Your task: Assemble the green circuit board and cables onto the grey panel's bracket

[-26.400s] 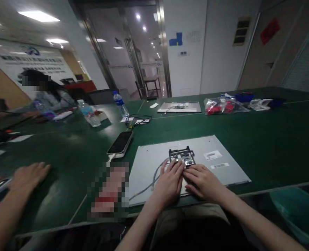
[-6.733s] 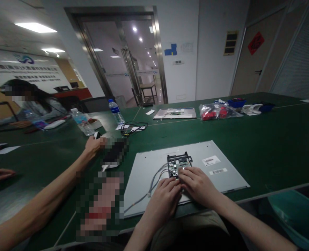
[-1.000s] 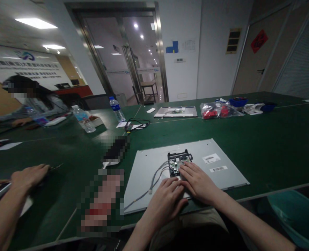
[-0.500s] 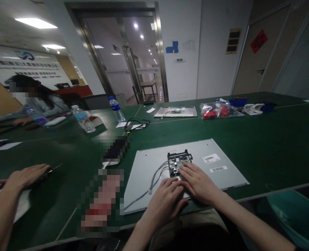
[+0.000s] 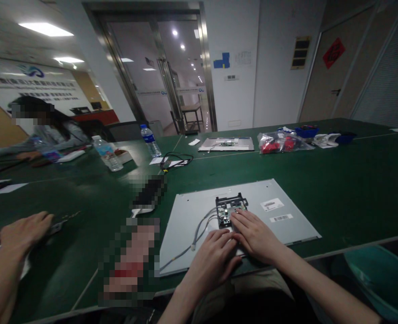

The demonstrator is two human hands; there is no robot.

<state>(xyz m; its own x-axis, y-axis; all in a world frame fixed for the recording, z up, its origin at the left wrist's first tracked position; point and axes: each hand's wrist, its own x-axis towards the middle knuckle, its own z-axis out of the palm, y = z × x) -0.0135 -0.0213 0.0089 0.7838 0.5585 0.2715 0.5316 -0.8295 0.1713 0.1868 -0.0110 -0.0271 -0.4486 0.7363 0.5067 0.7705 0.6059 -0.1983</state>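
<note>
A pale flat display panel (image 5: pixel 192 211) lies back side up on the table. Near its middle sits a black plastic bracket (image 5: pixel 230 198) holding a green circuit board (image 5: pixel 224 213). Grey cables (image 5: pixel 199 229) run from the board toward the panel's lower left. My right hand (image 5: pixel 257 234) has its fingers closed over the board's right part, covering it. My left hand (image 5: pixel 217 252) lies beside it, fingers bent and thumb apart, fingertips close to the board's lower edge. The two hands touch. What lies under the fingers is hidden.
On the left, a co-worker's hands (image 5: pixel 23 234) hold something metallic. Another person (image 5: pixel 46 121) sits beyond the bottles (image 5: pixel 107 153). A second panel (image 5: pixel 227 144) and a plastic bag with red items (image 5: pixel 279 143) lie farther back. A teal bin (image 5: pixel 381 279) stands at lower right.
The co-worker's hand at left has moved slightly left, and more of the metallic item shows. My hands, the board and the panel look unmoved.
</note>
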